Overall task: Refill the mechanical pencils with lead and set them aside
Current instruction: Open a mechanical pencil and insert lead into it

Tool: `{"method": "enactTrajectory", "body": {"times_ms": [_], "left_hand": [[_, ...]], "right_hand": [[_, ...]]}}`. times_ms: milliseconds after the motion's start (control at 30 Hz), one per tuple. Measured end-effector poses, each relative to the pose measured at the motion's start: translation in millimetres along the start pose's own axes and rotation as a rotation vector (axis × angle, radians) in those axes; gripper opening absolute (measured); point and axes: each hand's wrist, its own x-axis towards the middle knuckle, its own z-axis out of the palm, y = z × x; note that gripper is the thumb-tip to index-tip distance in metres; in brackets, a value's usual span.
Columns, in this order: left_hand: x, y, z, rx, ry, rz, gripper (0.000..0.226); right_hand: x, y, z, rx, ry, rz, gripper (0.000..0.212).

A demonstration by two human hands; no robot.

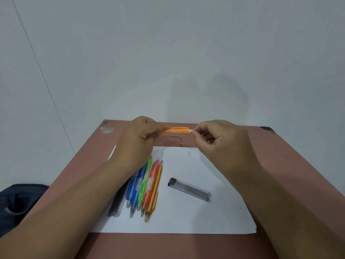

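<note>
Pale grey wall fills the far half of the view, and below it a reddish-brown table (280, 165) carries a white sheet of paper (205, 217) laid square to the near edge.

Above the far edge of the table the left hand (138, 139) is closed around the tip end of an orange pencil (176, 130), translucent plastic with a clip along its barrel. Its long axis runs left to right, level, with the white eraser end (190, 131) pointing right. The right hand (218, 139) meets that end directly: thumb and forefinger are pinched on the white eraser, the other fingers loosely curled. Whether it also holds a lead I cannot tell. So the right hand lies straight along the pencil's axis, and any pull or push on the eraser would, I judge, have to run along that line to the right or left.

On the paper, near the left forearm, a row of pencils (145, 187) lies side by side, tips toward the near edge: blue, green, red and orange translucent barrels, with a dark one at the left of the row. Just right of them, apart, rests a clear rectangular lead case (190, 189) with a black cap, lying at a slant. A dark bag (20, 200) sits beyond the table's left edge.
</note>
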Motion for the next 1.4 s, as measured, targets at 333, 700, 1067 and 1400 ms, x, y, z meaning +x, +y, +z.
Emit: {"method": "enactTrajectory", "body": {"times_ms": [333,700,1067,1400], "left_hand": [[1,-3,-4,0.189,0.010,0.103,0.034],[2,-4,-2,0.137,0.029,-0.033,0.034],[3,-8,-2,0.092,0.060,-0.165,0.034],[2,-12,1,0.031,0.033,-0.126,0.041]], "right_hand": [[3,4,-5,-0.143,-0.241,0.035,0.014],[2,1,9,0.443,-0.118,0.446,0.007],[-3,16,21,-0.035,-0.523,0.405,0.010],[4,7,12,0.469,-0.046,0.546,0.007]]}}
